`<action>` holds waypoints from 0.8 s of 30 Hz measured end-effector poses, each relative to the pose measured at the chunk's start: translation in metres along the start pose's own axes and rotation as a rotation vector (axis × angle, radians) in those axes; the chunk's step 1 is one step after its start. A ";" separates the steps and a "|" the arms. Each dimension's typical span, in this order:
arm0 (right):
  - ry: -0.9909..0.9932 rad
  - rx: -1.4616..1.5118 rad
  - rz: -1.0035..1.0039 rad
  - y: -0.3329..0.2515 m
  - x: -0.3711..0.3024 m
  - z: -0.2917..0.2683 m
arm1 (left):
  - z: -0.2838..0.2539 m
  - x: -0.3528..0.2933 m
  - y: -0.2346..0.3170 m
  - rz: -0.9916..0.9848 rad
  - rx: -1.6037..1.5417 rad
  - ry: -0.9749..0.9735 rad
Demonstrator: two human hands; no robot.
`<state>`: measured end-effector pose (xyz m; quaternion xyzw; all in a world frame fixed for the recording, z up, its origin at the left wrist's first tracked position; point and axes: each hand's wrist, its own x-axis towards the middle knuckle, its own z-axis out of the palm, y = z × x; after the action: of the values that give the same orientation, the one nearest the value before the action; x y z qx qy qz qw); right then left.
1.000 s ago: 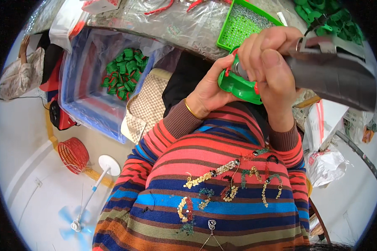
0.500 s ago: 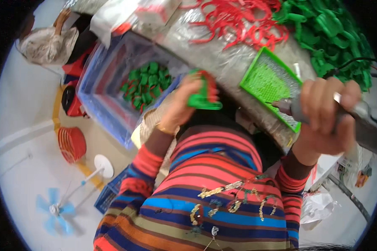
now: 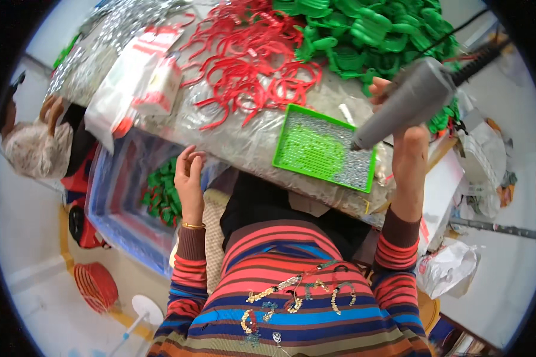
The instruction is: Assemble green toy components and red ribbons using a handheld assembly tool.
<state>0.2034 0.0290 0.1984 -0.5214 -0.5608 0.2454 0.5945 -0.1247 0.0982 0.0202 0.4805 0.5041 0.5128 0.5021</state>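
Right hand [image 3: 404, 128] fingers wrapped round grey power screwdriver [image 3: 408, 101] above green tray [image 3: 323, 149]; left hand [image 3: 189, 175] fingers loosely open, empty.

Bright, even light across my feed, colours strong and saturated. The clear plastic sheet on the table [image 3: 262, 143] throws white glare in crinkled patches. Shadows are soft, deepest under the table edge. I see heavy fisheye bending toward a black circular rim. The grey tool [image 3: 402, 104] is slightly soft; the centre is sharp.
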 end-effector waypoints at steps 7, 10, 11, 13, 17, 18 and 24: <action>0.617 -0.052 -0.078 0.027 0.025 -0.090 | 0.060 -0.014 0.014 0.010 -0.121 -0.104; 0.387 -0.380 0.203 0.089 0.037 -0.132 | 0.075 -0.029 0.014 -0.045 -0.148 -0.151; 0.320 -0.497 0.312 0.112 0.036 -0.141 | 0.080 -0.033 0.013 -0.044 -0.151 -0.161; 0.258 -0.610 0.422 0.159 0.036 -0.156 | 0.089 -0.041 0.010 -0.109 -0.158 -0.260; 0.411 -0.999 0.516 0.204 0.035 -0.158 | 0.097 -0.059 0.006 -0.146 -0.192 -0.348; 0.587 -1.057 0.423 0.206 0.038 -0.155 | 0.097 -0.063 0.004 -0.170 -0.206 -0.360; 0.637 -0.864 0.364 0.233 0.063 -0.159 | 0.102 -0.075 0.004 -0.200 -0.201 -0.442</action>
<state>0.4344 0.1074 0.0434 -0.8540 -0.3042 -0.0774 0.4149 -0.0199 0.0270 0.0280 0.4762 0.3739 0.3906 0.6935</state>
